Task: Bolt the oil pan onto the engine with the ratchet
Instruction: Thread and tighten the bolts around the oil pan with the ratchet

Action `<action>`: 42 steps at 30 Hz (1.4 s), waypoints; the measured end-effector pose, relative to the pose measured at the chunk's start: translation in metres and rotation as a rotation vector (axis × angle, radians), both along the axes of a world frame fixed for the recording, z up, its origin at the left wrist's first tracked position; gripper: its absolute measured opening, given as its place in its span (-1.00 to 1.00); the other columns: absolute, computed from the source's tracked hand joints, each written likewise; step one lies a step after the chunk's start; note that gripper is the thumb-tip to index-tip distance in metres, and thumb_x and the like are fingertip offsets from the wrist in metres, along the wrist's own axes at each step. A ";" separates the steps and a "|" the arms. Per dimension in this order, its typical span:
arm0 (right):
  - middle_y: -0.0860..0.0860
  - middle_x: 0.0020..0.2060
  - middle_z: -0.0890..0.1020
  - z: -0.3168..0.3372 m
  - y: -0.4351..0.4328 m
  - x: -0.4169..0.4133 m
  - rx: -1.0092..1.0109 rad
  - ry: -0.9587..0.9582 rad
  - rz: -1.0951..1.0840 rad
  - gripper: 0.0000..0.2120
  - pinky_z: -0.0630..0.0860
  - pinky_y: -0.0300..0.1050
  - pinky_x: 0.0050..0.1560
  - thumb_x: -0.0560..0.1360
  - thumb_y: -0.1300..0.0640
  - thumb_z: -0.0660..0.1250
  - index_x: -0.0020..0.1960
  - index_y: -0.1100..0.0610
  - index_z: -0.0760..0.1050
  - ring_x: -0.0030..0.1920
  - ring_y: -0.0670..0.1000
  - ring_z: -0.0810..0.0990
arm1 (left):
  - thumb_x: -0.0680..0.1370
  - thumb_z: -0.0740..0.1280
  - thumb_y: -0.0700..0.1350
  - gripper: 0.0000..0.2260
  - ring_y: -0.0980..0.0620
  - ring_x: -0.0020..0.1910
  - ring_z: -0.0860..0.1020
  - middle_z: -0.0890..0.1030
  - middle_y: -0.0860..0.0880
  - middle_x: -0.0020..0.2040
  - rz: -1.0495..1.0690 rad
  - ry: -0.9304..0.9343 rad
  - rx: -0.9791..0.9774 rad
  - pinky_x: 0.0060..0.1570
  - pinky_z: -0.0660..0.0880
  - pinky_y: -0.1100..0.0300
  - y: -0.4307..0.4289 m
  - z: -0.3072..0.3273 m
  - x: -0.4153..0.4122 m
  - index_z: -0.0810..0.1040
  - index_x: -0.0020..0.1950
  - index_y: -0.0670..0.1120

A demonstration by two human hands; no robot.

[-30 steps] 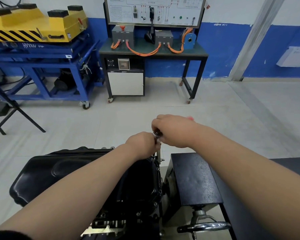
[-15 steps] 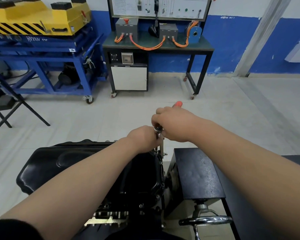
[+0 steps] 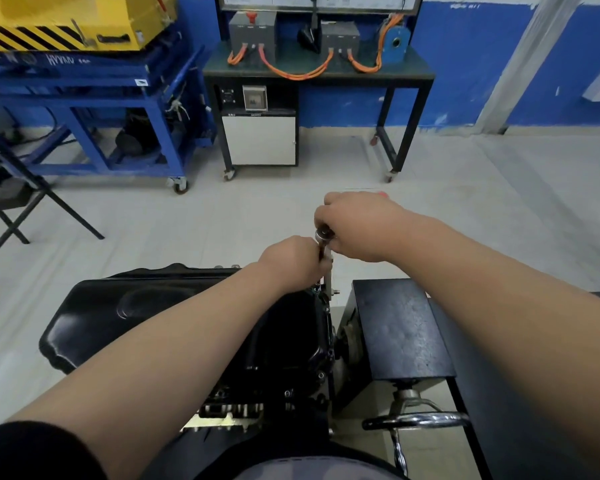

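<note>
Oil pan (image 3: 125,313), black and glossy, sits on top of the engine (image 3: 291,362). From your hands it spreads toward 8 o'clock, passing under your left forearm. Its right edge lies at 6 o'clock, just below the hands.

Black box of the stand (image 3: 395,327) is at 5 o'clock of the hands, just beside the engine. A chrome handwheel (image 3: 420,419) sits nearer you.

Right hand (image 3: 357,226): fist curled over the handle of the ratchet (image 3: 324,234). The red handle tip (image 3: 381,194) shows past your knuckles at 1 o'clock.

Left hand (image 3: 291,261): at 8 o'clock of the right and touching it. Fingers wrap round the ratchet's upright shaft just under the head; fingertips hidden.

Shaft runs straight down to the pan's flange. Socket end is too small to make out.
</note>
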State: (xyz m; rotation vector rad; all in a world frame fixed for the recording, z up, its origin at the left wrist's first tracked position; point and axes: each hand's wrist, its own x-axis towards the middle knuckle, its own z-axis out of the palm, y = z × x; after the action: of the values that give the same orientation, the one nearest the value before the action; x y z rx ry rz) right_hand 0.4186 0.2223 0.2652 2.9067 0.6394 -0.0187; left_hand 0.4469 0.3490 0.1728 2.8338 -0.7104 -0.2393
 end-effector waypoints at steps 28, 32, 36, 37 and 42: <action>0.01 0.08 0.56 -0.003 0.008 0.004 0.013 0.009 -0.039 -0.64 0.46 -0.03 -0.12 0.51 -0.01 0.22 0.28 0.02 0.34 0.02 0.10 0.54 | 0.57 0.08 0.07 -0.66 -0.06 -0.27 0.42 0.35 0.04 -0.41 -0.018 0.028 -0.059 -0.27 0.34 0.14 0.000 0.007 0.007 0.26 -0.37 -0.02; 0.07 -0.04 0.58 -0.012 0.013 0.004 0.046 0.014 -0.228 -0.60 0.42 -0.07 -0.22 0.53 -0.19 0.13 0.15 0.10 0.45 -0.13 0.12 0.51 | 0.56 0.12 -0.09 -0.81 -0.12 -0.02 0.57 0.59 -0.08 -0.10 -0.009 0.117 -0.111 -0.07 0.46 0.09 0.002 0.009 0.007 0.51 -0.13 -0.05; -0.01 0.12 0.52 -0.005 0.008 0.007 0.103 0.111 -0.070 -0.64 0.42 -0.11 -0.17 0.51 0.05 0.25 0.29 0.04 0.36 0.08 0.08 0.51 | 0.57 0.08 -0.06 -0.75 -0.13 -0.17 0.52 0.48 -0.03 -0.33 -0.068 -0.009 -0.020 -0.26 0.34 0.14 0.000 0.010 0.007 0.40 -0.25 -0.09; -0.02 0.16 0.49 -0.003 0.006 0.008 0.102 0.118 -0.037 -0.61 0.36 -0.16 -0.18 0.51 0.12 0.26 0.32 0.02 0.35 0.13 0.06 0.48 | 0.57 0.06 -0.04 -0.72 -0.12 -0.22 0.49 0.39 0.01 -0.39 -0.081 -0.013 0.011 -0.28 0.33 0.14 -0.001 0.011 0.007 0.29 -0.33 -0.05; 0.03 0.05 0.56 -0.008 0.008 0.006 0.010 -0.014 -0.092 -0.66 0.46 -0.07 -0.19 0.53 -0.08 0.19 0.25 0.03 0.39 0.00 0.11 0.55 | 0.57 0.10 0.14 -0.64 -0.08 -0.22 0.49 0.44 0.00 -0.34 -0.093 0.010 0.026 -0.25 0.39 0.14 0.002 0.009 0.013 0.39 -0.27 -0.09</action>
State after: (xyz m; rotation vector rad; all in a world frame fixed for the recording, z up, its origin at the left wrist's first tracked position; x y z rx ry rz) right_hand 0.4248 0.2303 0.2576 2.9413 0.5045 -0.0070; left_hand 0.4600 0.3514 0.1819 2.8256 -0.8445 -0.2789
